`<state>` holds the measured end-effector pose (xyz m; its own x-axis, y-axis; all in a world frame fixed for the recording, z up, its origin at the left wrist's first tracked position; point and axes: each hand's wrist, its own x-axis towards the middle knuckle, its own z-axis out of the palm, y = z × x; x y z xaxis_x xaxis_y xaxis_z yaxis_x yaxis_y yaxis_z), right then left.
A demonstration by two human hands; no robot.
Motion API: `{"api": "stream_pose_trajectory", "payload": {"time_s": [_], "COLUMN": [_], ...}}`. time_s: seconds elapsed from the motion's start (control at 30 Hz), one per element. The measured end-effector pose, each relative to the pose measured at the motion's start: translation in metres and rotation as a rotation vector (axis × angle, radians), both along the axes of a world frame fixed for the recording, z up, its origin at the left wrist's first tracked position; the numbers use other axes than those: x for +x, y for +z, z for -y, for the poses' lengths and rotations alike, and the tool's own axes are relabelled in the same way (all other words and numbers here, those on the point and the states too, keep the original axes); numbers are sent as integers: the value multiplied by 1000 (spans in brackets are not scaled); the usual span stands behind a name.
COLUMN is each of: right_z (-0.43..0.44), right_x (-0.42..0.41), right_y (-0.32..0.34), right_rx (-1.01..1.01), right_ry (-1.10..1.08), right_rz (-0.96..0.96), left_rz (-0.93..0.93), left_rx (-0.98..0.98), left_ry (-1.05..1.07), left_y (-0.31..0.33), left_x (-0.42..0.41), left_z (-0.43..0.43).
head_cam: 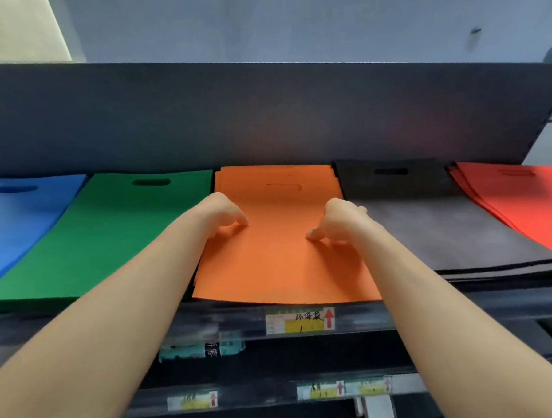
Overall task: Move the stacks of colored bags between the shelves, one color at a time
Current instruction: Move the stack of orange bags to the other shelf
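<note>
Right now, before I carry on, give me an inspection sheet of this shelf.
Surface: dark top shelf, label on its front rail.
Job's things: blue stack, green stack, orange stack, black stack, red stack, side by side.
Clutter: teal item on lower shelf, blurred.
Hands: left hand and right hand on orange stack, near its side edges; grip unclear.
Cables: nothing seen.
Surroundings: dark back panel, pale wall behind.
</note>
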<state>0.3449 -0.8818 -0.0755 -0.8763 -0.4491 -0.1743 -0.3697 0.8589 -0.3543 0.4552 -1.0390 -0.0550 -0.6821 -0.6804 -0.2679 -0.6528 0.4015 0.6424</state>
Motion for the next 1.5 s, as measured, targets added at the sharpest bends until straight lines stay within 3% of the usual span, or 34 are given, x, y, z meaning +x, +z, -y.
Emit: {"api": "stream_pose_trajectory", "payload": {"time_s": [0.2,0.43,0.57,0.73,0.87,1.07,1.27,1.4,1.5], "right_z": [0,9,15,12,11,0,-13,-10,3], "right_x": [-9,-21,-29,-26,-19,-4,0,12,22], "right_y": [-3,-5,-6,11,46,108,90,88,96], "right_rx": [-7,-163,-406,-934,-1132,-1201,-1147,-1200,-1192], "right_ry": [12,-85,-130,-132,-155,-94,-138,-204,-139], "right_rz": [8,28,163,409,258,-153,-153,-234,-315], "left_rz": [-96,-373,-580,-800,-908,-1001,-998,-1034,-1054], "left_rx": [263,189,110,63,-34,-135,-18,-86,-126], "left_ry": [235,183,92,43,46,116,164,237,157], "left_y": [-4,5,23,41,52,85,62,60,66], "left_x": [1,2,19,39,39,14,2,-5,-11], "left_z": [4,4,6,15,15,13,11,-2,-18]}}
